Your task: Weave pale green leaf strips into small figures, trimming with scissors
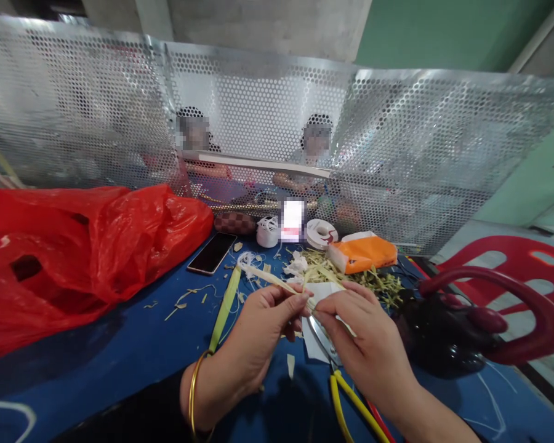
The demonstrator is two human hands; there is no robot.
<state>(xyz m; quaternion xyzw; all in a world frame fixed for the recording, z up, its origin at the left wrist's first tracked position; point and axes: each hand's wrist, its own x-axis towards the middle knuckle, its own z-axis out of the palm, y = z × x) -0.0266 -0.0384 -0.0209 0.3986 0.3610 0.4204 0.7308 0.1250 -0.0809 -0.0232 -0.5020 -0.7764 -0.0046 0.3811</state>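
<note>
Above the middle of the blue table, my left hand pinches a pale yellow-green leaf strip between thumb and fingers. My right hand pinches the strip close by, with the fingertips of both hands almost touching. The strip's other end reaches up to the left, past a tangle of white thread. Behind my left wrist, which wears a gold bangle, lies a broader green leaf strip. Under my hands are a white paper and a yellow-handled cutting tool, its metal end partly hidden.
A red plastic bag fills the left, beside a phone. Spools, leaf scraps and an orange packet lie behind my hands. A dark kettle stands right. Two people sit beyond a perforated screen.
</note>
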